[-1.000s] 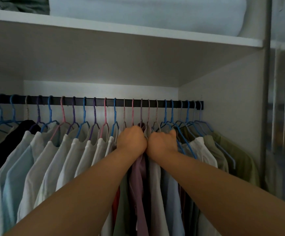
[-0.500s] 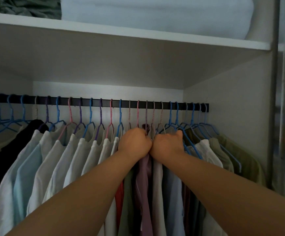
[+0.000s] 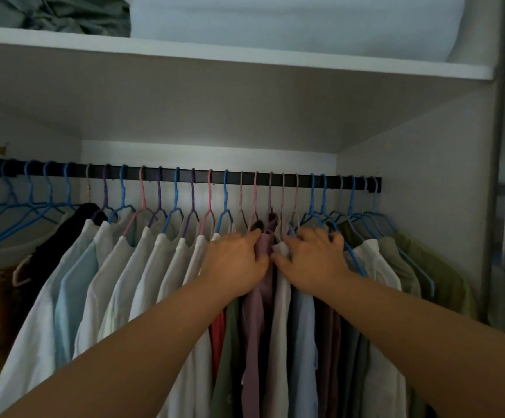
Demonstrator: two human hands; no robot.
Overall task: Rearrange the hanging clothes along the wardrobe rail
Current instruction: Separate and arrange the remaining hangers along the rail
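Fists have loosened; fingers (image 3: 252, 236) now flank the mauve garment (image 3: 265, 248).

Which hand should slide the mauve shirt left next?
Left hand: its fingers already rest on the mauve shirt collar. The right hand lies on the white shirt beside it.

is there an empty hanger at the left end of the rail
Yes, several bare blue hangers hang at the left end of the rail.

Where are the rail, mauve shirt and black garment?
rail (image 3: 275, 177), head view, bare stretch between hooks.
mauve shirt (image 3: 255, 321), head view, front panel below the hands.
black garment (image 3: 64, 233), head view, its shoulder.
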